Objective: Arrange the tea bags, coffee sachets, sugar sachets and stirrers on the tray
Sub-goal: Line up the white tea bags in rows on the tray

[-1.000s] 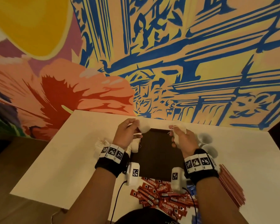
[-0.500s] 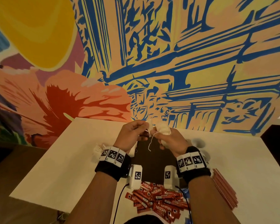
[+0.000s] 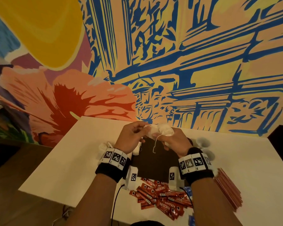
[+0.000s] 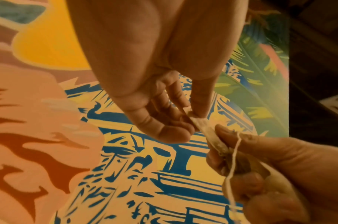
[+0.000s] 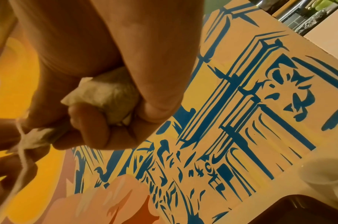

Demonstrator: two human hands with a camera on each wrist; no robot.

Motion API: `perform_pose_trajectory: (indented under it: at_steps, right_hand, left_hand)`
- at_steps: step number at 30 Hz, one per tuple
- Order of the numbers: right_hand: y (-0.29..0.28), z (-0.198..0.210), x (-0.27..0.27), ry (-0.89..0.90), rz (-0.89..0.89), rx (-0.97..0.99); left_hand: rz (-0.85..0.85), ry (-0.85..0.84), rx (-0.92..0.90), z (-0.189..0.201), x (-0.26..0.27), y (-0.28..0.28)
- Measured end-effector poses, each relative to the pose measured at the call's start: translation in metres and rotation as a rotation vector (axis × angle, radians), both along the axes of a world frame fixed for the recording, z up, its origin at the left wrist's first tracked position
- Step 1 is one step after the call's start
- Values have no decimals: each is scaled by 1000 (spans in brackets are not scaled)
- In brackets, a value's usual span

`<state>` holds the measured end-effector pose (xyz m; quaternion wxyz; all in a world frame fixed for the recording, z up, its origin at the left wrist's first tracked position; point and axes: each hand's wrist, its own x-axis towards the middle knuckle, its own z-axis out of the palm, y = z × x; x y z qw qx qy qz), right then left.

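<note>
Two hands meet above the dark tray (image 3: 155, 162). The right hand (image 3: 174, 141) is curled tight around a bunch of tea bags (image 3: 164, 130), squeezed in its fist. The left hand (image 3: 131, 137) pinches the corner of one tea bag (image 4: 200, 122) between thumb and fingertip, right next to the right hand. A white string (image 3: 155, 144) hangs down from the bags, over the tray.

The tray sits on a white table (image 3: 69, 160) by a bright painted wall (image 3: 186, 62). More tea bags (image 3: 104, 146) lie left of the tray. A pile of red coffee sachets (image 3: 160, 196), too many to count, lies near the person. A stack of reddish stirrers (image 3: 229, 188) lies to the right. Two white cups (image 3: 203, 142) stand beside the tray.
</note>
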<state>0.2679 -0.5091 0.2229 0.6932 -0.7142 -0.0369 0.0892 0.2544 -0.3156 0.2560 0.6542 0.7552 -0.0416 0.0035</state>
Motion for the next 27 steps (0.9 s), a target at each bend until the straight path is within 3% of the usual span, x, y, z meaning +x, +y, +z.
perform_pose_trajectory:
  at_steps: [5, 12, 18, 21, 27]
  right_hand:
    - [-2, -7, 2, -6, -33, 30]
    - [0, -15, 11, 13, -37, 26]
    - [6, -15, 28, 65, -8, 39]
    - [12, -15, 37, 83, -70, 49]
    - [23, -22, 52, 125, -26, -29]
  left_hand:
    - [-34, -40, 77, 4, 4, 10]
    - [-102, 44, -2, 8, 15, 16]
    - [-72, 71, 140, 5, 36, 21]
    - [-113, 85, 145, 8, 47, 26]
    - [-168, 112, 161, 0, 67, 43]
